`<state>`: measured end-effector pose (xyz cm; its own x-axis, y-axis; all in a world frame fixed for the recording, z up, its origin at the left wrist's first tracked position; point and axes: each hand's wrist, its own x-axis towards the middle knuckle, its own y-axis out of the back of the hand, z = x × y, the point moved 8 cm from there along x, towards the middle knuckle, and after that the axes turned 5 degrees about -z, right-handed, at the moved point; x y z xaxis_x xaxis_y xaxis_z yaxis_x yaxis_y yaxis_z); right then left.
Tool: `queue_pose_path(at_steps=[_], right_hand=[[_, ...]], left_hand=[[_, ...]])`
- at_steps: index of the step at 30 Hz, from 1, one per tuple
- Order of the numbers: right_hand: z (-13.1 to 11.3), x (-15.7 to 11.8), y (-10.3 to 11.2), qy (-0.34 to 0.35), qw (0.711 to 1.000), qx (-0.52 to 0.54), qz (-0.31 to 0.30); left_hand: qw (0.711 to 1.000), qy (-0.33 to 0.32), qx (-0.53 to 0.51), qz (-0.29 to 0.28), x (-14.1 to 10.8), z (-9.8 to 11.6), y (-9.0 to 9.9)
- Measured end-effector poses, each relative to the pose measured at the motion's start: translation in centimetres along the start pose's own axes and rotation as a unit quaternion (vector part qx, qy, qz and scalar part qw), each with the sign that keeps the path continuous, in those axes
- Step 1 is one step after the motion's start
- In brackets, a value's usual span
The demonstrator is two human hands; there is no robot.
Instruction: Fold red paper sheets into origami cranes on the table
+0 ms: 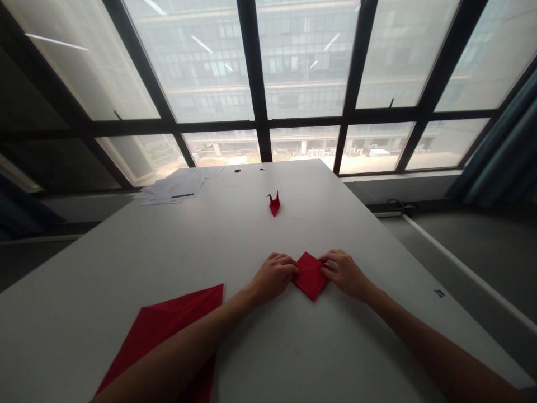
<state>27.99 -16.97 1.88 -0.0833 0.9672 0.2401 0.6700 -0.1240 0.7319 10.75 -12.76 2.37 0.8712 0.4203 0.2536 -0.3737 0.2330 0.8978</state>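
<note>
A folded red paper square (311, 277) lies on the white table, turned so that a corner points toward me. My left hand (273, 275) grips its left corner with the fingers closed. On the opposite side, my right hand (344, 273) pinches the right corner between thumb and fingers. Farther back stands a finished red origami crane (274, 205), touched by neither hand. Under and beside my left forearm rests a larger red sheet of paper (168, 316), partly hidden by the arm.
White paper sheets (178, 183) with a dark pen-like strip lie at the table's far left. A small dark mark (439, 293) sits near the right edge of the table (251, 235). Large windows stand behind, with a blue curtain (499, 140) at right.
</note>
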Motion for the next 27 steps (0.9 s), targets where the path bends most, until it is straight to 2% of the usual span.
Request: queue_pose_path(at_steps=[4,7,11,14,18,20,22,25,27], right_hand=[[0.4,-0.1,0.1,-0.020,0.998,0.061,0.019],[0.6,0.0,0.0,-0.031,0.991,0.127,0.021],[0.1,0.2,-0.5,-0.015,0.961,0.275,0.007],[-1.3,0.1,-1.3,0.021,0.940,0.338,-0.036],[-2.3,-0.2,-2.1,0.054,0.955,0.280,-0.074],[-1.9,-0.2,-1.6,0.050,0.973,0.222,-0.047],[-1.1,-0.1,-0.6,0.035,0.987,0.158,0.007],[0.1,-0.1,1.0,0.009,0.992,0.097,0.081],[0.4,-0.1,1.4,0.001,0.992,0.087,0.091]], left_hand=[[1.000,0.002,-0.006,0.022,-0.1,0.7,0.5],[0.999,0.034,0.018,0.025,-0.1,0.8,0.7],[0.998,0.055,0.024,-0.003,-0.2,0.6,0.4],[0.998,0.065,0.006,0.010,-0.3,0.3,0.4],[0.989,0.129,-0.033,0.066,-0.5,-1.1,0.7],[0.986,0.138,-0.054,0.076,-0.5,-1.5,0.6],[0.987,0.122,-0.073,0.075,-0.4,-1.6,0.5],[0.988,0.108,-0.084,0.073,-0.2,-1.6,0.5],[0.988,0.107,-0.083,0.074,-0.2,-1.6,0.5]])
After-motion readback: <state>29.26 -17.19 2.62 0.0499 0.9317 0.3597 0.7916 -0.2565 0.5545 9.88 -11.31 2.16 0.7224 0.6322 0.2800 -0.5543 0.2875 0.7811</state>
